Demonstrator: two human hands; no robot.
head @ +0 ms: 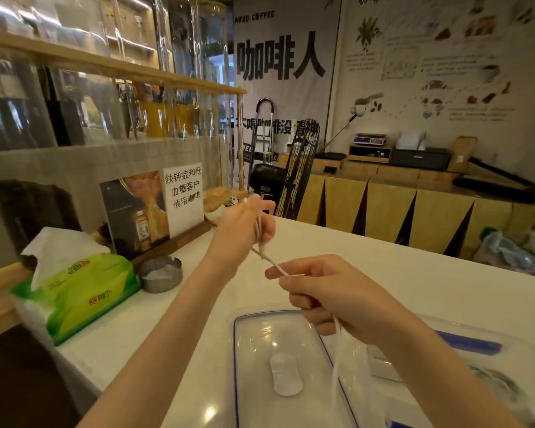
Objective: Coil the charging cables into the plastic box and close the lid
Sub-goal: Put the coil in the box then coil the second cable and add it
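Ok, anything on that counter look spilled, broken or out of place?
Nothing stands out. Both hands, left and right, hold the white cable above the clear lid. The tissue pack and ashtray sit upright.

A long white counter top (414, 273) runs from near to far right. On the left stands a light wooden shelf frame (112, 64) with clear glass panels (198, 88). On the far wall hangs a large white banner with black characters (281, 57), and to its right a pale poster with small coffee drawings (445, 57). Below it, a low counter with light wooden panel fronts (389, 211) carries a black box-shaped machine (419, 159). A black wire fan guard (300, 168) leans beside a folded metal stepladder (261, 131).
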